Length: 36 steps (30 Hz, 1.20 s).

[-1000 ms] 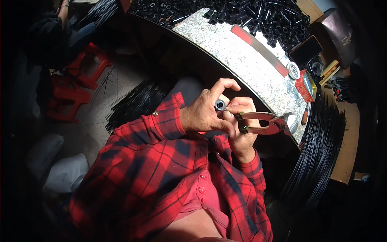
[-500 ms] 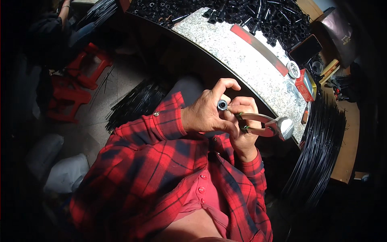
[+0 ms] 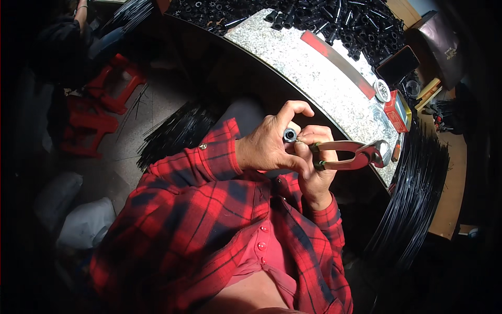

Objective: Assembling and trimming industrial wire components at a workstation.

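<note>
Between the thumb and fingers of my left hand [image 3: 264, 147] is a small dark tube-shaped part [image 3: 289, 135], its round open end facing up. My right hand [image 3: 317, 180] is closed around the handles of a pair of pincers [image 3: 362, 157]. The steel jaws point right, away from the tube. At the tube's rim the right thumb and forefinger pinch together; whatever tiny thing they hold there is too small to name. Both hands touch each other in front of my chest, just off the bench edge.
The speckled bench [image 3: 272, 52] bears a heap of black tube parts [image 3: 361, 26], a flat red-and-grey strip [image 3: 337, 64], a phone [image 3: 397, 64], a round white dish [image 3: 381, 91] and a red box [image 3: 397, 111]. Long black rods [image 3: 413, 193] hang at right; red stools [image 3: 89, 125] stand left.
The pincers have swung slightly in my right hand, their jaws now a little higher and farther right. The left hand and the tube have barely moved.
</note>
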Each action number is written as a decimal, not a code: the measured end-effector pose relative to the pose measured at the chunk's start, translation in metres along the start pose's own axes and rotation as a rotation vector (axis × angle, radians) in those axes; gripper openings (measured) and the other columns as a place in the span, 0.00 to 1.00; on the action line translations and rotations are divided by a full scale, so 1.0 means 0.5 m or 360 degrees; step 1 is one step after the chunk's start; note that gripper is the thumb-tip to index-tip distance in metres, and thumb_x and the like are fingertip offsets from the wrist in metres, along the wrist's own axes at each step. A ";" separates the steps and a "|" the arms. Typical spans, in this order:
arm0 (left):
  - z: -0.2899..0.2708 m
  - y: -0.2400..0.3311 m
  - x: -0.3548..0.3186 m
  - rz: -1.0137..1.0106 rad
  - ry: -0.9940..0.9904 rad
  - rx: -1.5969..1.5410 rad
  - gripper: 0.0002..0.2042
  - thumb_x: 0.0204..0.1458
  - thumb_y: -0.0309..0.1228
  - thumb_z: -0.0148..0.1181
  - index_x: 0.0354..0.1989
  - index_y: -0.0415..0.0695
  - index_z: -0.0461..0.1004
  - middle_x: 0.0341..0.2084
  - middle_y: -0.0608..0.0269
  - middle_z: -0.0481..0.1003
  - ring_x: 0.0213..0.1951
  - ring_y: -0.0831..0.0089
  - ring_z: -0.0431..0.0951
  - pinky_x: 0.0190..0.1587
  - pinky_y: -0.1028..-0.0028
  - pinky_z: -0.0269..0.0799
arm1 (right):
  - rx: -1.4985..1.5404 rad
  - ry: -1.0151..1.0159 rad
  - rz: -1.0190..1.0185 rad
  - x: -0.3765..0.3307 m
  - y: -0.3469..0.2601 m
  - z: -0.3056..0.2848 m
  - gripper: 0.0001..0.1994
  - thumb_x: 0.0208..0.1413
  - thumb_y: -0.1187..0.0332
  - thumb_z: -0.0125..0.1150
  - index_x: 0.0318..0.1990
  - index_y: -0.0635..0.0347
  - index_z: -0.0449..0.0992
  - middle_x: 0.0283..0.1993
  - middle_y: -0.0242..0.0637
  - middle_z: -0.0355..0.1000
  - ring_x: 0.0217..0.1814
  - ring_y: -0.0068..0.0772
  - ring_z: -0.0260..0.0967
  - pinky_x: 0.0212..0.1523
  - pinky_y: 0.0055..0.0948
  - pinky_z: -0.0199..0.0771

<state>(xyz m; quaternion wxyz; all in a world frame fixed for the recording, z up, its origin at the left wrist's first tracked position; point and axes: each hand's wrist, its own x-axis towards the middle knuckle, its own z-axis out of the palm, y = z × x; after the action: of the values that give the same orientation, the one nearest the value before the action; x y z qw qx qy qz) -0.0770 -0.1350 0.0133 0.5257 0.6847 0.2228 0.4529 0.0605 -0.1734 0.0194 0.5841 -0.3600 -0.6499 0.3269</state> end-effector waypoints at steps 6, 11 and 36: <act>0.003 -0.004 -0.001 -0.0006 0.0006 -0.0032 0.47 0.26 0.52 0.71 0.52 0.40 0.51 0.17 0.67 0.70 0.21 0.84 0.68 0.22 0.82 0.63 | -0.0028 -0.0021 -0.0056 0.001 -0.001 0.002 0.06 0.50 0.83 0.55 0.34 0.64 0.69 0.36 0.40 0.64 0.31 0.26 0.68 0.30 0.25 0.73; 0.003 -0.002 -0.001 -0.0007 0.0001 -0.0017 0.46 0.27 0.53 0.71 0.51 0.40 0.52 0.18 0.66 0.71 0.23 0.84 0.69 0.23 0.81 0.64 | -0.0142 -0.0047 -0.0081 -0.003 0.004 -0.004 0.06 0.50 0.83 0.54 0.35 0.64 0.69 0.37 0.40 0.64 0.31 0.27 0.68 0.31 0.25 0.73; 0.018 0.004 -0.001 0.0054 0.0070 0.0106 0.44 0.30 0.49 0.72 0.51 0.39 0.51 0.13 0.68 0.67 0.18 0.84 0.68 0.20 0.82 0.60 | -0.0404 -0.0092 -0.0347 0.008 0.005 -0.019 0.09 0.42 0.81 0.62 0.30 0.61 0.69 0.30 0.40 0.68 0.28 0.32 0.67 0.26 0.26 0.69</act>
<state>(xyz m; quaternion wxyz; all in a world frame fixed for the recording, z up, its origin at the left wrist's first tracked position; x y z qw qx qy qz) -0.0699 -0.1411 0.0147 0.4900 0.6954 0.2376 0.4689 0.0701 -0.1684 0.0205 0.5470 -0.3487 -0.7377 0.1872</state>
